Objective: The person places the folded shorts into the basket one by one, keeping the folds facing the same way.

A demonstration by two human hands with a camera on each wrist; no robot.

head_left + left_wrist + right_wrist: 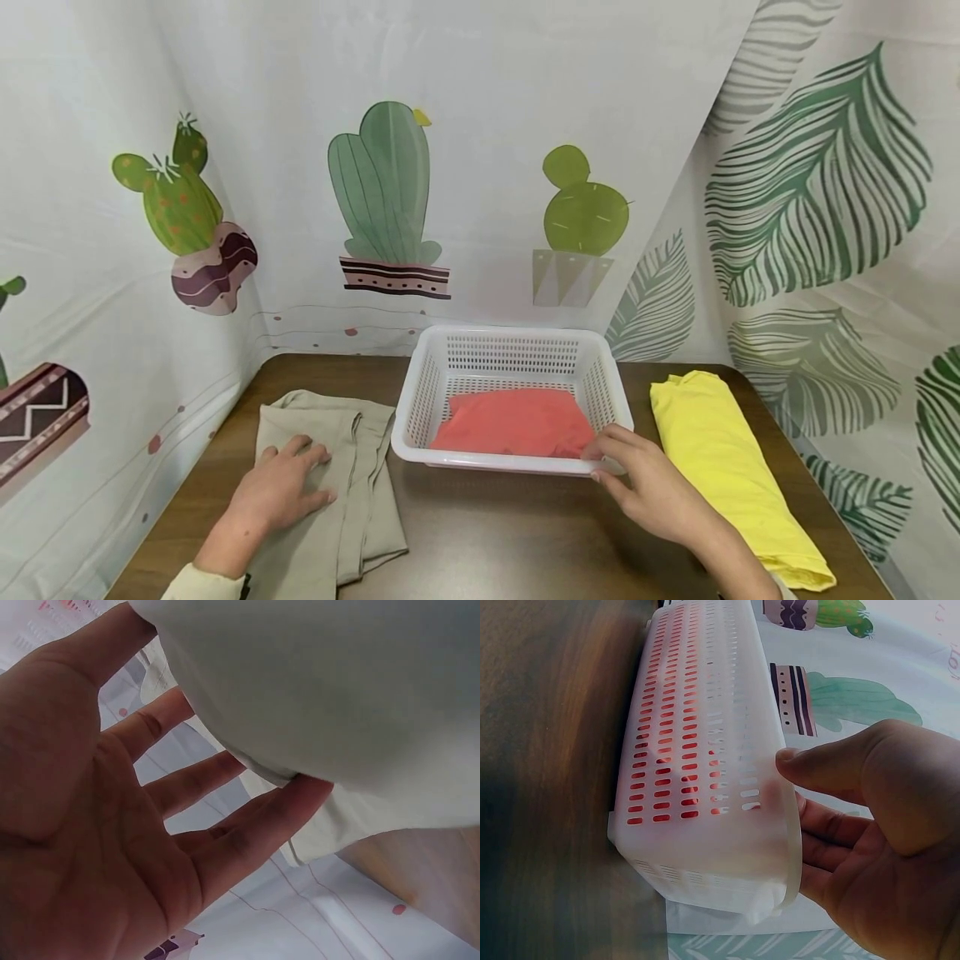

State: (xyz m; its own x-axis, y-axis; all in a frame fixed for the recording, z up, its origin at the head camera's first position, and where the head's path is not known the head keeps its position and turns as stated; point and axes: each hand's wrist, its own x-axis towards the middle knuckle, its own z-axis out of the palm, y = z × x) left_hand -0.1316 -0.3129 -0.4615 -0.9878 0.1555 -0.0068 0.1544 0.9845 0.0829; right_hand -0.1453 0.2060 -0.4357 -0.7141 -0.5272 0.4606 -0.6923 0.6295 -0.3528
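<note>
A white plastic basket [517, 463] with slotted walls stands at the back middle of the table, holding a folded coral-red cloth [517, 421]. My right hand [645, 479] pinches the basket's front right corner, its thumb outside and its fingers over the rim. In the right wrist view the thumb presses the rim of the basket [705, 757]. My left hand [281, 487] lies on a folded beige garment [352, 500] to the left, fingers spread and slightly bent. From the left wrist, the fingertips touch the beige fabric [337, 697], some partly hidden by it.
A folded yellow cloth [735, 467] lies lengthwise along the right side of the brown wooden table [480, 533]. Behind and around the table hangs a white curtain [487, 108] printed with cacti and leaves. The basket's left side stands close to the beige garment.
</note>
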